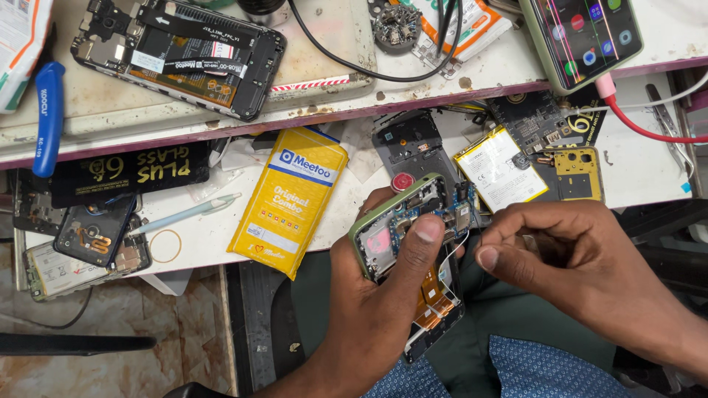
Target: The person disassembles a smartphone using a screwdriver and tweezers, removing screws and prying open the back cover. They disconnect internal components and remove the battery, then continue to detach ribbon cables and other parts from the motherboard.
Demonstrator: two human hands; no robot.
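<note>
The left hand (369,309) cradles an opened green-framed smartphone body (409,250) over the lap, in front of the desk edge; its fingers wrap the back and the thumb presses flat on the exposed circuit board. Inside the plastic frame lie a blue board with small metal shields, a pink patch near the upper corner, and glossy copper-orange flex ribbons lower down. The right hand (575,258) sits just beside the phone, its fingers pressed together in a pinch on something thin at the board's right edge; what is pinched is too small to tell.

On the worn white desk (641,166) behind lie a soft yellow rectangular pouch with a blue-and-white label (289,199), a flat white phone battery with a yellow border (500,168), a dark grey phone back panel with a red round sticker (413,147) and a small mustard-yellow camera bracket plate (579,171). On the raised shelf (110,110) rest a black stripped phone chassis with ribbon cables (181,55), a blue-handled tool (46,118) and a powered green-edged phone with a streaked screen (582,33), a red cable (641,125) plugged into it.
</note>
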